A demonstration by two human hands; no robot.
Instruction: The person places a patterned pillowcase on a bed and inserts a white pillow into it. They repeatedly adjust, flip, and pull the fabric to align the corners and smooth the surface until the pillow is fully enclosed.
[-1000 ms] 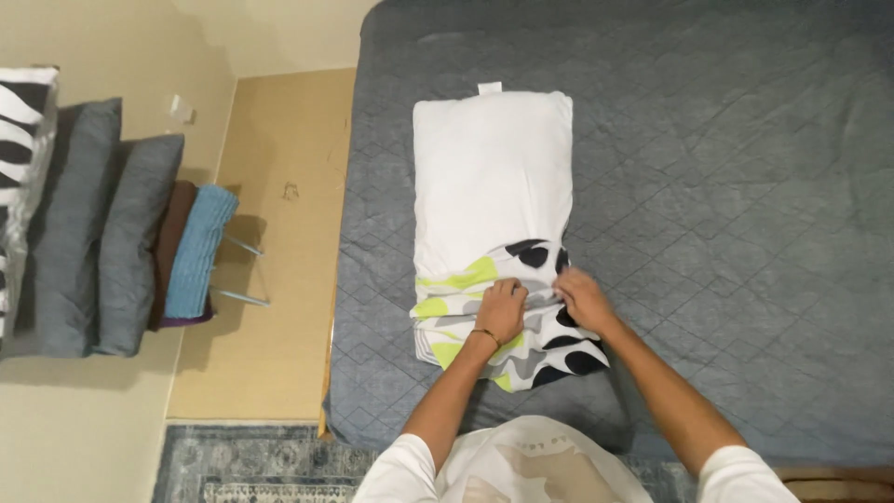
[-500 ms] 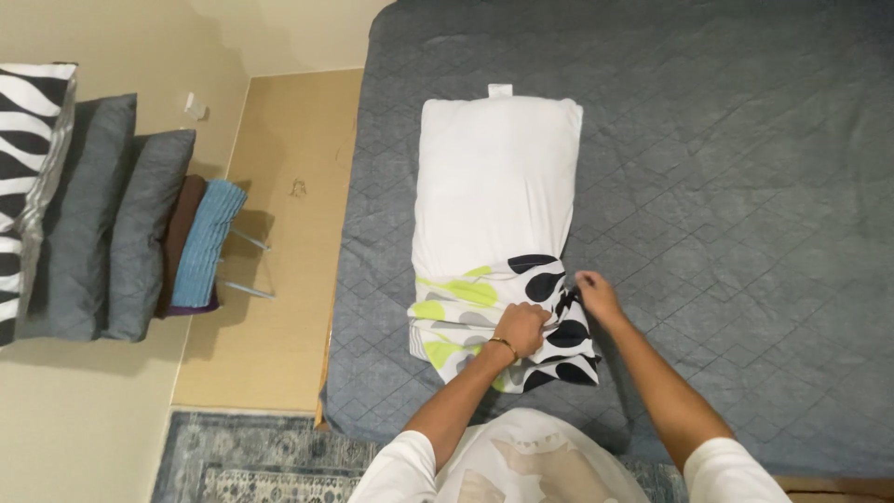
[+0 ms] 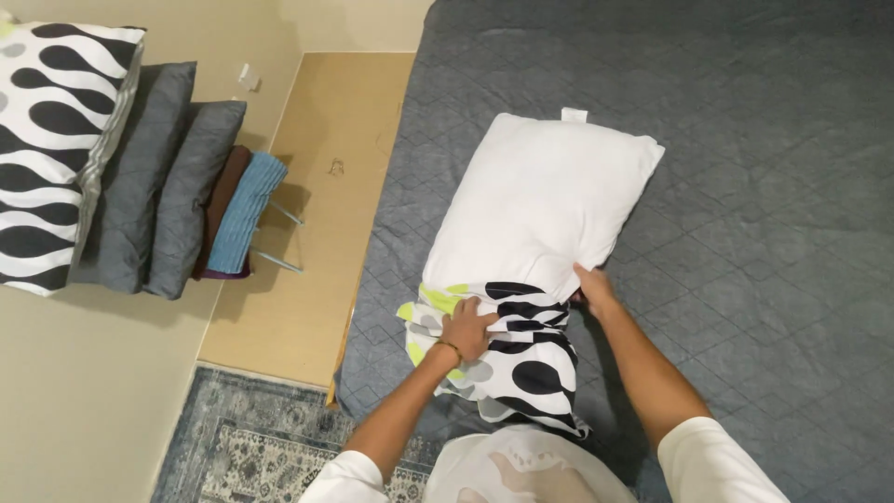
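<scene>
- your left hand (image 3: 468,328) presses flat on the bunched patterned pillowcase (image 3: 507,354), fingers gripping its gathered fabric; this pins the case against the pillow's near end.
- your right hand (image 3: 590,288) closes on the pillow's near right corner where the case edge meets it; the fingers are partly hidden under the fabric, so you cannot tell exactly which layer they pinch.
- the white pillow (image 3: 540,200) lies tilted on the grey quilted bed cover (image 3: 745,140), its far end bare and its near end inside the case. the bed carries its weight, which leaves both hands free for the fabric.
- the case covers only the near part of the pillow; most of the pillow is exposed.
- a row of spare cushions (image 3: 121,168) stands upright beside the bed, well apart from the hands.
- a patterned rug (image 3: 261,438) lies on the floor near the bed's corner.
</scene>
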